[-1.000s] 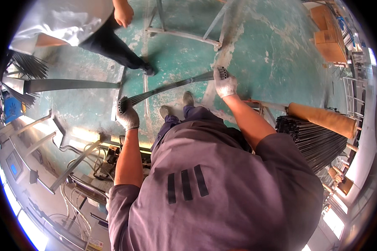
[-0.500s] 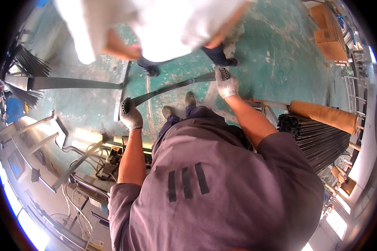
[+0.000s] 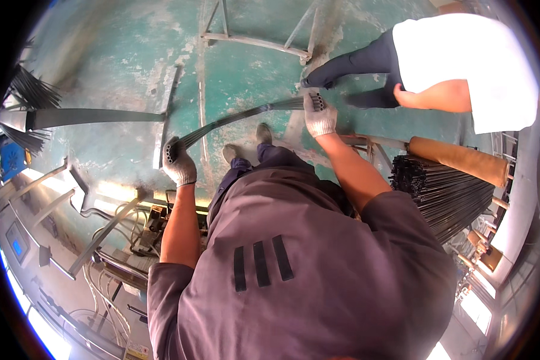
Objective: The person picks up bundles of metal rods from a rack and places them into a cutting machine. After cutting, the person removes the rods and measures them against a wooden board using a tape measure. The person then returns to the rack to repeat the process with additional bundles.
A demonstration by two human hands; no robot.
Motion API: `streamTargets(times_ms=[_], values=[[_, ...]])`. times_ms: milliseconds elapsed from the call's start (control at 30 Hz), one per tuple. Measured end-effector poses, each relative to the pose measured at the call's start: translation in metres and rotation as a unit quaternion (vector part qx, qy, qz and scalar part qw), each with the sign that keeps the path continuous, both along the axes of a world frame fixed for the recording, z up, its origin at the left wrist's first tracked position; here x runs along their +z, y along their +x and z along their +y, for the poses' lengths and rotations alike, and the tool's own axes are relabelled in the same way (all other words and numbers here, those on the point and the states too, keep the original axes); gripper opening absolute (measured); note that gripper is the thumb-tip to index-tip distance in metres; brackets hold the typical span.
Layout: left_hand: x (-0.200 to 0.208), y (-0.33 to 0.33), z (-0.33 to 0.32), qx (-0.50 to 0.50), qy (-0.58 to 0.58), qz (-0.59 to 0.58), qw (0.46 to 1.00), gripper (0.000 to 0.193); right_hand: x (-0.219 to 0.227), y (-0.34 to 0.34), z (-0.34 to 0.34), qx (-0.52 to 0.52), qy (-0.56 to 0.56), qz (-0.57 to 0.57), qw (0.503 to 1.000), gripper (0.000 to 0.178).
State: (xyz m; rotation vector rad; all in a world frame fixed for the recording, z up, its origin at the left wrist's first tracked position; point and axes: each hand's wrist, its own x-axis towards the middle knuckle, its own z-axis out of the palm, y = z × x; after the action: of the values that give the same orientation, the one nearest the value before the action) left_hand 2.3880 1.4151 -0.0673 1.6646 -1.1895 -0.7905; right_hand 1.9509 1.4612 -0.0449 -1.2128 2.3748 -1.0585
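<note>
Between my two gloved hands stretches a bundle of thin black tubes [image 3: 240,116], held out in front of me and crossing over my feet. My left hand [image 3: 180,168], in a white knitted glove, is closed around the left end, where several round hollow openings show. The right end is gripped by my right hand [image 3: 320,120], also gloved, with the tube openings poking out past the fingers. The tubes lie side by side and look curved in this view.
A person in a white top [image 3: 462,72] stands at the far right. A large stack of black tubes [image 3: 447,192] lies on my right beside a brown roll [image 3: 459,161]. A metal stand [image 3: 252,42] is ahead. Machinery with hoses [image 3: 117,264] is on my left, below a long dark strip [image 3: 96,119].
The person in white has moved from straight ahead to the far right, uncovering the metal stand. My hands still hold the tube bundle in nearly the same pose.
</note>
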Motion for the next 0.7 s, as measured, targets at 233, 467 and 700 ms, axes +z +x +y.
streamTargets(times_ms=[233, 467, 700], values=[[0.0, 0.006, -0.002, -0.006, 0.014, -0.042, 0.999, 0.019, 0.004, 0.006, -0.002, -0.009, -0.01, -0.081, 0.997, 0.033], [0.004, 0.001, -0.011, -0.003, 0.015, -0.054, 0.998, 0.017, -0.002, 0.004, -0.012, 0.008, -0.036, -0.036, 0.999, 0.029], [0.001, -0.001, -0.021, -0.003, 0.015, -0.045, 0.999, 0.018, -0.007, -0.001, -0.019, 0.029, -0.043, 0.018, 0.999, 0.026]])
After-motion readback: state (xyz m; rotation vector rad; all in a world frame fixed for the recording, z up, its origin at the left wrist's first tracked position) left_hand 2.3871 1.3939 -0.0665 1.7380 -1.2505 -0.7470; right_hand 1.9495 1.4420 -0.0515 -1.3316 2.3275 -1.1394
